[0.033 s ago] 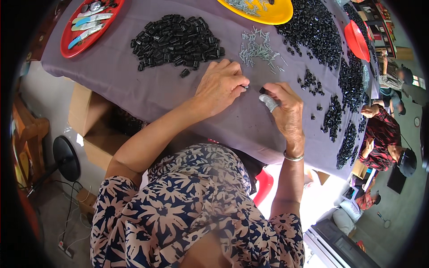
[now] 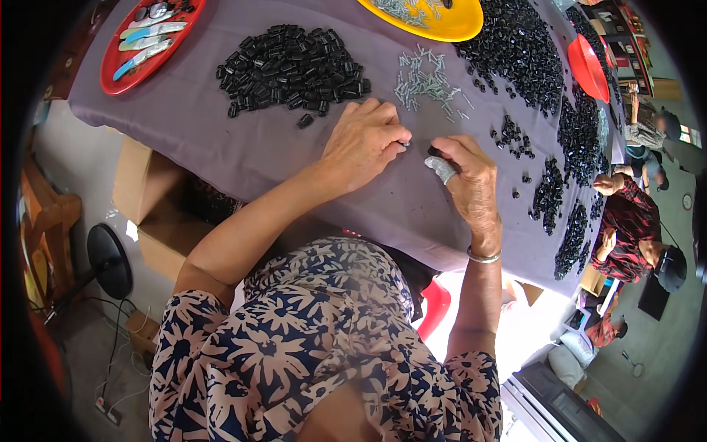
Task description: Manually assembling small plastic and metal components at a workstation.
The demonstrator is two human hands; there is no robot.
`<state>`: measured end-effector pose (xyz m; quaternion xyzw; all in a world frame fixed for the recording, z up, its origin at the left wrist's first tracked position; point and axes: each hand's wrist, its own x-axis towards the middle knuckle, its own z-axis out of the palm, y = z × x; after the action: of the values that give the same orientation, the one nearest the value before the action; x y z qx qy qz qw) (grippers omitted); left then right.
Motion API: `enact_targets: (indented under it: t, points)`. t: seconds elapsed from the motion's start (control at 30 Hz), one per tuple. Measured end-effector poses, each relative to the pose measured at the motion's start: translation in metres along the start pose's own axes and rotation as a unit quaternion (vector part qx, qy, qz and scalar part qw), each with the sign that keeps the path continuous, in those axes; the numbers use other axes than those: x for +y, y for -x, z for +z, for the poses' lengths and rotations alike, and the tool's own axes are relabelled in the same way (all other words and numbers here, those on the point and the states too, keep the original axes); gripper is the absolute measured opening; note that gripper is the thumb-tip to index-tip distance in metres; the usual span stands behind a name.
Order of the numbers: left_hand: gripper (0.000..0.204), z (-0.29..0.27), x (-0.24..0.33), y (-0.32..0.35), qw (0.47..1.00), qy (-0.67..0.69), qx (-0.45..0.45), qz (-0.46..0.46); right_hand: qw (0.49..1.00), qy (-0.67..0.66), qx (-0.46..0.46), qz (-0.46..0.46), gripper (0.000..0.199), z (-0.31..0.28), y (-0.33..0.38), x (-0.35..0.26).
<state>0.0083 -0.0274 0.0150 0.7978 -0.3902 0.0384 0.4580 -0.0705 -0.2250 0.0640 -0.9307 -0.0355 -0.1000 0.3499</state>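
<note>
My left hand (image 2: 366, 136) is closed, thumb and forefinger pinching a small silvery metal pin (image 2: 403, 144); only its tip shows. To its right, my right hand (image 2: 475, 177) grips a small black plastic piece (image 2: 435, 152) between finger and thumb. That thumb wears a whitish wrap (image 2: 441, 169). A gap separates the two hands just above the cloth. Beyond my left hand lies a heap of black plastic pieces (image 2: 291, 70). Loose metal pins (image 2: 427, 79) are scattered past the gap between my hands.
A red tray (image 2: 109, 82) with blue-and-white handled tools sits far left on the purple cloth (image 2: 177, 110). A yellow plate (image 2: 464, 31) holds more pins. Shiny black parts (image 2: 515, 55) spread along the right, near a red bowl (image 2: 585, 66). A person in a checked shirt (image 2: 633, 225) works there.
My right thumb has tilted slightly, moving up and left against the black plastic piece. My left hand holds the same position.
</note>
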Motion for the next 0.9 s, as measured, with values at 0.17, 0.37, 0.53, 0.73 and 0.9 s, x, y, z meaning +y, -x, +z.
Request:
enact_targets:
  t: [0.17, 0.37, 0.53, 0.73, 0.9]
  points:
    - [0.016, 0.004, -0.001, 0.0, 1.0, 0.009, 0.014, 0.013, 0.998, 0.017, -0.05, -0.028, 0.028, -0.004, -0.006, 0.008]
    - [0.016, 0.002, -0.001, 0.0, 1.0, 0.007, 0.0, 0.0, 0.984, 0.148, -0.043, -0.087, 0.025, -0.002, -0.008, -0.001]
    - [0.015, 0.003, -0.002, -0.001, 1.0, 0.007, 0.01, 0.008, 0.941, 0.283, -0.098, -0.156, 0.02, -0.009, -0.017, -0.026]
    - [0.015, 0.004, -0.003, -0.001, 1.0, 0.01, 0.013, 0.013, 0.954, 0.204, -0.174, -0.131, 0.022, -0.017, -0.029, -0.007]
    - [0.015, 0.004, -0.002, -0.001, 1.0, 0.012, 0.014, 0.011, 0.97, 0.16, -0.161, -0.084, 0.034, -0.022, -0.018, -0.009]
